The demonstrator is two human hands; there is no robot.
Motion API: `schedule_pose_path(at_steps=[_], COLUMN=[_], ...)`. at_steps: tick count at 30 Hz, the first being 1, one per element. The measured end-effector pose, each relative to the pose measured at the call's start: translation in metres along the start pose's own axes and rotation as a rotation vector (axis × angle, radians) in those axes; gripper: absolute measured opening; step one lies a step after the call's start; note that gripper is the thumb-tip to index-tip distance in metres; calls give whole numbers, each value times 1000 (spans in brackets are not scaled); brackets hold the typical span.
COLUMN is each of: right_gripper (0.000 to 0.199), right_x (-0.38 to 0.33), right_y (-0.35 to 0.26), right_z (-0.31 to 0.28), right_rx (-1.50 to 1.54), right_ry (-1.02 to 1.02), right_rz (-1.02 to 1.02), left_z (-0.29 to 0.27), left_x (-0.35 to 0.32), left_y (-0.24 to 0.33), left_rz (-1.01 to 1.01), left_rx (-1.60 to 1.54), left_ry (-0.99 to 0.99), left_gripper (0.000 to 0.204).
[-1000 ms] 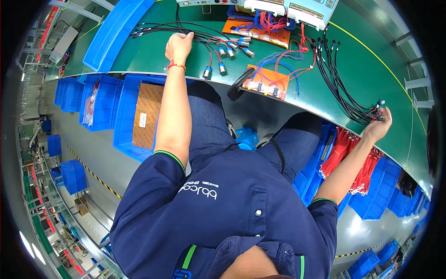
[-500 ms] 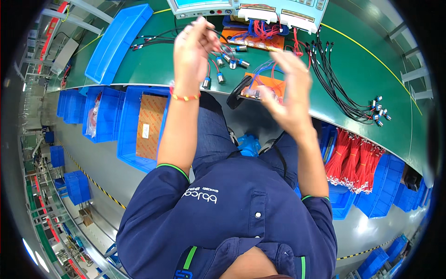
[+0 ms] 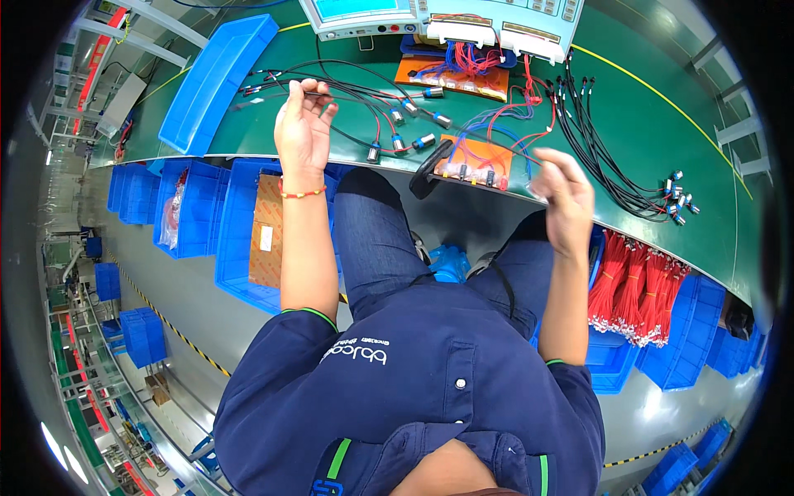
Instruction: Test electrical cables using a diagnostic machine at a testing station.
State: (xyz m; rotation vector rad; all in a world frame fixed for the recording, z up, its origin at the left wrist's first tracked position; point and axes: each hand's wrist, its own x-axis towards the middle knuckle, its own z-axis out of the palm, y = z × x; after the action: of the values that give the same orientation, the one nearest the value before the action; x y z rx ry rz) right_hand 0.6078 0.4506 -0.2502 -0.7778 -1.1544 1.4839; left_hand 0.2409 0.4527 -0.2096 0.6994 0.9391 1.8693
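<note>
Green bench (image 3: 662, 107) w/ cables (image 3: 604, 157), tester (image 3: 447, 15)

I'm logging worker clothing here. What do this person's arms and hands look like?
Both hands, left hand and right hand, are bare, without gloves. Short navy sleeves with green-edged cuffs end near the elbows. A thin red-and-yellow bracelet circles the left wrist.

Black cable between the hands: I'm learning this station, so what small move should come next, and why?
Probably lower it to the green bench. The left hand pinches one end of the black cable and the right hand the other, stretched in the air above the orange fixture.
</note>
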Motion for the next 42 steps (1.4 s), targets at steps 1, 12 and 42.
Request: schedule_pose_path(at_steps=[1,12,42], right_gripper=[24,22,13], right_x=[-7,-83,-106], right_y=[-3,-26,-23], right_z=[-17,-140,-159], right_rx=[183,904,596], right_ry=[14,564,382], right_rz=[38,-270,-261], left_z=[-4,63,82], left_x=[3,-68,-157], left_y=[-6,-64,-170], left_rz=[-1,-338,-1096], left_rx=[-1,142,-809], left_ry=[-2,-271,-469], left_gripper=[32,38,27])
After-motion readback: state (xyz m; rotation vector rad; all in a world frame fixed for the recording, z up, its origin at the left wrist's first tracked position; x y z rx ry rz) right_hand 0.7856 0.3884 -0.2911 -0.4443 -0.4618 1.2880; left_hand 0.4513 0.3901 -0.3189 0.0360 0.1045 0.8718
